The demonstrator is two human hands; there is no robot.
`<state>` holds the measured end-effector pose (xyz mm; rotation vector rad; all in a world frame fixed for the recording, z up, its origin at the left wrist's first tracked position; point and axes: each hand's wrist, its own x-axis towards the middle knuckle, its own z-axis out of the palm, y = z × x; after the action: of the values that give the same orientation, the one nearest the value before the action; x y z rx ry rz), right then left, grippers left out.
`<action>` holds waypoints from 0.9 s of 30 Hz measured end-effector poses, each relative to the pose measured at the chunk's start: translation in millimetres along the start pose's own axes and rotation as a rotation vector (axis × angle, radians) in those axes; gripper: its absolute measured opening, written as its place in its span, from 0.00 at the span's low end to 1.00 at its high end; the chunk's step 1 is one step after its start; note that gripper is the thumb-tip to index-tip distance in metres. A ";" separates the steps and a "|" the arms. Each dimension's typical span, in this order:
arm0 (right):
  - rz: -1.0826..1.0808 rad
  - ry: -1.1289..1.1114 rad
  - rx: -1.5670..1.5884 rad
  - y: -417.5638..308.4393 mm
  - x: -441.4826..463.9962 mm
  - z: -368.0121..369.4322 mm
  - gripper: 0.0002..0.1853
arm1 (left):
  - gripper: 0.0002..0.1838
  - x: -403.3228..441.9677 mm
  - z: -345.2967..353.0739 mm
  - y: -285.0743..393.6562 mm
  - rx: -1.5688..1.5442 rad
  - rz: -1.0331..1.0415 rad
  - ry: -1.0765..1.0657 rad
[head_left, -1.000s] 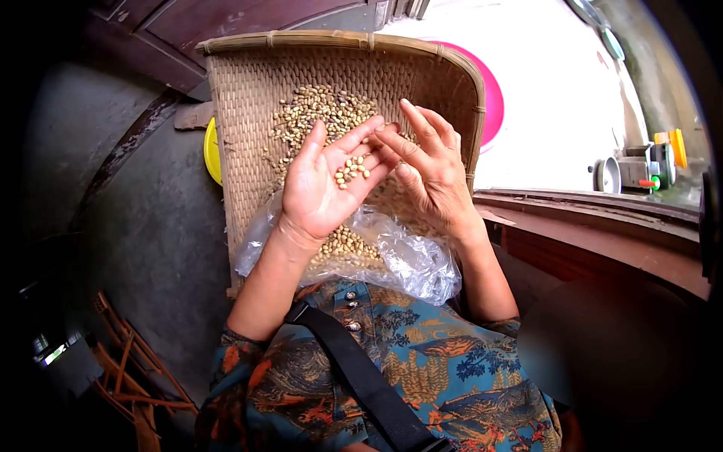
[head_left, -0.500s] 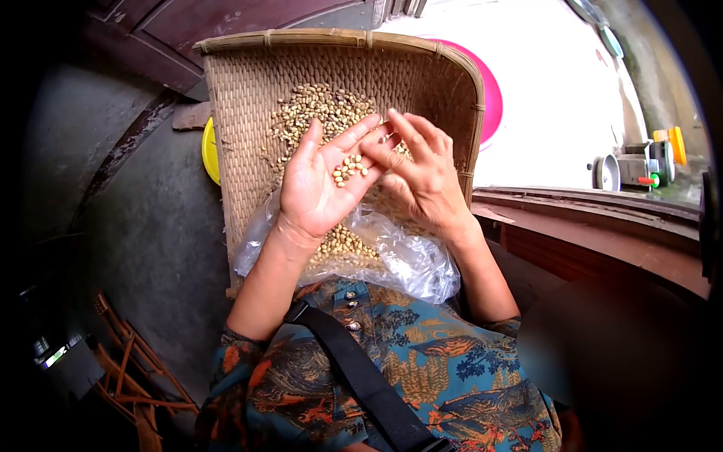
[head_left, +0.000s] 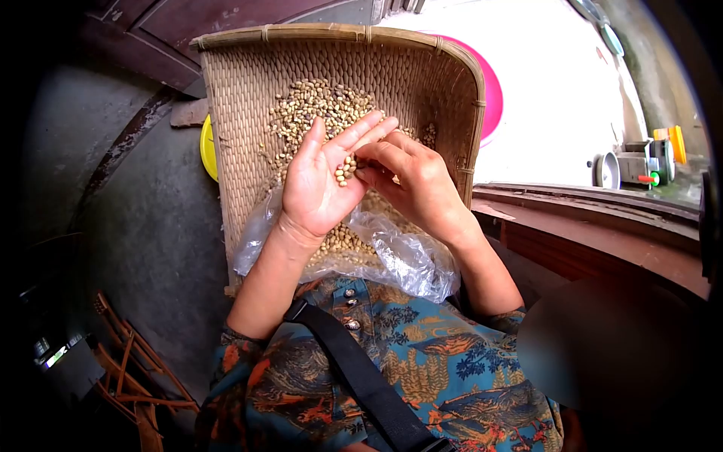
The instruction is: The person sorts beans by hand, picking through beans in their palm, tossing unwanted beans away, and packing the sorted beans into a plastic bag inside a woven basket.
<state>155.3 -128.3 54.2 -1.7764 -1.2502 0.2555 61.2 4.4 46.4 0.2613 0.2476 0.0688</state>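
My left hand (head_left: 320, 184) is palm up with its fingers stretched out, and a small heap of pale oval beans (head_left: 345, 170) lies on it. Over that palm, my right hand (head_left: 418, 177) is bent down with thumb and fingers pinched together at the edge of the heap. Whatever is between those fingertips is hidden. Below both hands, a woven bamboo winnowing basket (head_left: 239, 151) holds a spread of similar beans (head_left: 316, 105), some darker. Nearer my body, a clear plastic bag (head_left: 414, 260) lies in the basket, with more beans (head_left: 343, 241) seen at it.
A yellow round object (head_left: 208, 151) shows beside the basket's left edge, and a pink basin (head_left: 489, 94) behind its right. Wooden door panels (head_left: 188, 34) stand at the back left. A wooden sill (head_left: 587, 218) runs along the right. Brown wooden slats (head_left: 132, 361) are at the lower left.
My right hand has turned and come down onto the beans in my left palm, its fingers drawing from spread into a pinch. My left hand has stayed nearly in place.
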 end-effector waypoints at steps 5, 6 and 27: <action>-0.007 -0.016 -0.030 -1.8 3.1 -0.7 0.09 | 0.40 0.7 -0.8 -1.1 0.020 0.008 -0.003; 0.008 -0.022 -0.039 -2.2 3.1 -0.7 0.08 | 0.40 0.7 -1.1 -1.2 0.025 0.008 -0.002; 0.151 -0.037 0.018 -3.6 0.3 -21.1 0.06 | 0.38 4.8 -7.8 -12.3 -0.131 -0.053 0.031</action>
<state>166.2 -139.6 68.8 -1.8605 -1.1371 0.3864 64.3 -5.1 34.8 0.1235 0.2792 0.0366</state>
